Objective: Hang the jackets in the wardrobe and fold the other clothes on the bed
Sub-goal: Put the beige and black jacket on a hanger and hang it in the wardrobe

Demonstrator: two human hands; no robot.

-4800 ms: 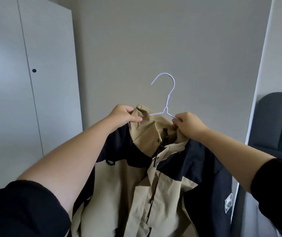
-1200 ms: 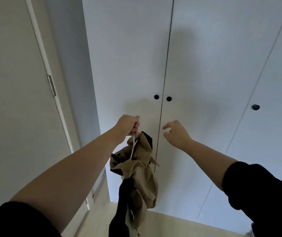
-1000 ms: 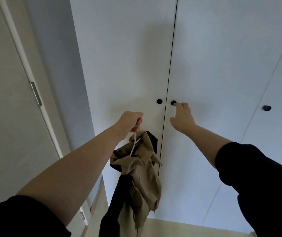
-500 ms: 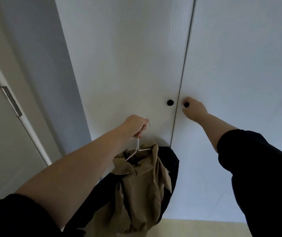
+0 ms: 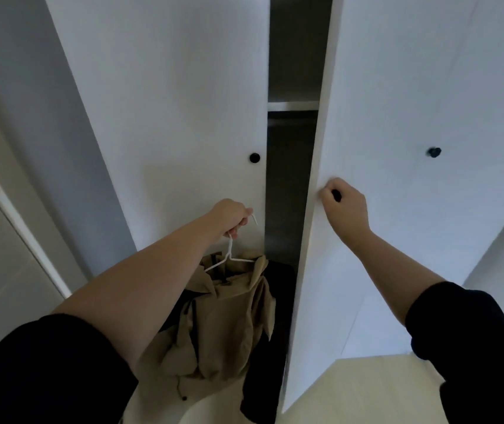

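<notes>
Soft, limp jacket (image 5: 229,316), likely light, hangs below left hand (image 5: 232,215) fingers gripping hanger (image 5: 229,255) hook; right hand (image 5: 345,211) fingers pinch door knob (image 5: 336,195).

A home bedroom: white fitted wardrobe (image 5: 168,102) (black knobs (image 5: 254,157)), pale floor (image 5: 367,390).

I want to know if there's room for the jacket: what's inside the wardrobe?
Through the gap only a shelf, what looks like a rail beneath it, and dark space show. The left door and right door hide everything else.
</notes>
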